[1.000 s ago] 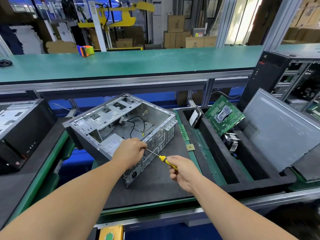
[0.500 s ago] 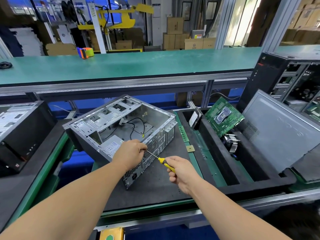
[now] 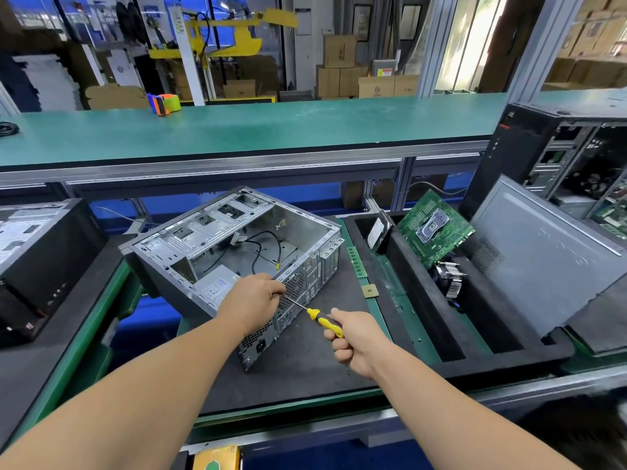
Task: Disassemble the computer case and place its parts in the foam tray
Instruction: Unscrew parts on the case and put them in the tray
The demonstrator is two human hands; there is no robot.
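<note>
Computer case (image 3: 234,245): bare silver-grey metal, perforated grille at rear, black cables inside. Screwdriver (image 3: 324,320): yellow handle with black bands, silver shaft. Foam tray (image 3: 424,320): black. Motherboard (image 3: 434,228): green, silver socket. Side panel (image 3: 543,259): matt grey, perforated patch. Worktop (image 3: 271,127): teal green. Tape dispenser (image 3: 164,104): orange, blue, lime green.

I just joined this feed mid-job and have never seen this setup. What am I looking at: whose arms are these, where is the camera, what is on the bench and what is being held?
There is no robot: a person wears the camera on the head, looking down at both hands. The right hand grips a yellow screwdriver. The left hand rests on the open computer case, pinching the screwdriver's shaft at the rear panel. To the right, the black foam tray holds a green motherboard and a heatsink.
</note>
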